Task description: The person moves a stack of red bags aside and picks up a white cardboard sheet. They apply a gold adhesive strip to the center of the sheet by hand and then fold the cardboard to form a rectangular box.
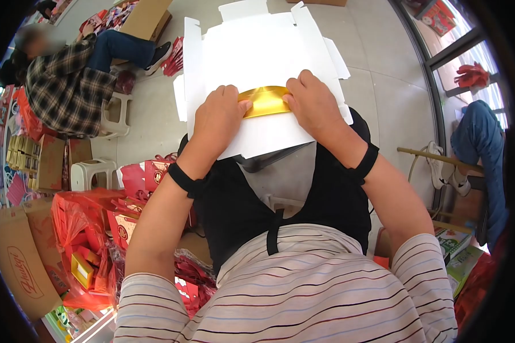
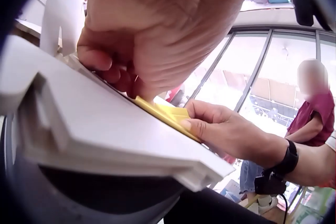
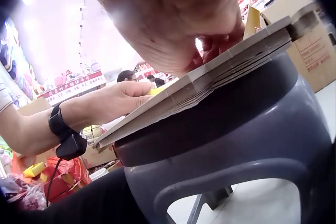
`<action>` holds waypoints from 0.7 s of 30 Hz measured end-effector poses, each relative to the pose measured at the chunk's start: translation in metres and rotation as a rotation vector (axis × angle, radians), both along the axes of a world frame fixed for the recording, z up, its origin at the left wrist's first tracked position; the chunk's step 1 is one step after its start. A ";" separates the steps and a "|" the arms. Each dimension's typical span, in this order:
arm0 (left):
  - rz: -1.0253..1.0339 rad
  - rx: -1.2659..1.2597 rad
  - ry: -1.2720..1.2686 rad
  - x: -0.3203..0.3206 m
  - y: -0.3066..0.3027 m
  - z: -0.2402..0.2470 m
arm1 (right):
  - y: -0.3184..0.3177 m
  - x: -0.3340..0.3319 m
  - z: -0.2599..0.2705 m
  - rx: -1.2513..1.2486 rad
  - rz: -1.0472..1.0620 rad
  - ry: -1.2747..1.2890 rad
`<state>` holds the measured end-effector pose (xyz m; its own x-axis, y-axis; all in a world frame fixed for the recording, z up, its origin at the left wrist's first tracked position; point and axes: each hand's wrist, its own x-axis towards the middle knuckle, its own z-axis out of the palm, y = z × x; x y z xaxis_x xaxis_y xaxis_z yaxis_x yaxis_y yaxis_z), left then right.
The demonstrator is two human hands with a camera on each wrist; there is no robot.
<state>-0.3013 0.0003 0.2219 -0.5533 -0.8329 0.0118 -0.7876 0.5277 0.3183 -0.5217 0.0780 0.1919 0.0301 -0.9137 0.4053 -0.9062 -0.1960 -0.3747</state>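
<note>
A shiny gold folded piece of card [image 1: 266, 104] lies crosswise over a stack of flat white die-cut cardboard sheets [image 1: 240, 54]. My left hand [image 1: 217, 114] pinches its left end with the thumb pressed on the near side. At the other end my right hand [image 1: 316, 107] pinches it the same way, knuckles toward the far side. In the left wrist view the gold card [image 2: 170, 113] shows bent up along an edge, close over the white sheets. The stack rests on a dark grey plastic stool [image 3: 210, 155] between the knees, seen edge-on in the right wrist view.
At left, a person in a plaid shirt [image 1: 68, 80] sits on a white stool [image 1: 117, 114]. Red bags [image 1: 86, 228] and a cardboard box [image 1: 23, 257] stand at lower left. Another person's jeans-clad leg [image 1: 480, 148] is at right, near the glass door frame [image 1: 429, 74].
</note>
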 end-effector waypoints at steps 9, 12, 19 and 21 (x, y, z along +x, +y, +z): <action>-0.025 -0.279 0.123 0.006 0.015 -0.012 | -0.001 0.000 0.000 -0.029 0.021 0.034; -0.226 -0.362 0.134 0.009 0.010 -0.017 | 0.000 0.001 -0.001 -0.053 0.027 0.031; -0.344 -0.284 0.229 0.017 0.009 -0.009 | -0.001 0.001 0.001 0.003 0.003 0.035; -0.364 -0.245 0.209 0.018 0.010 -0.005 | -0.002 0.000 0.000 0.013 0.005 0.032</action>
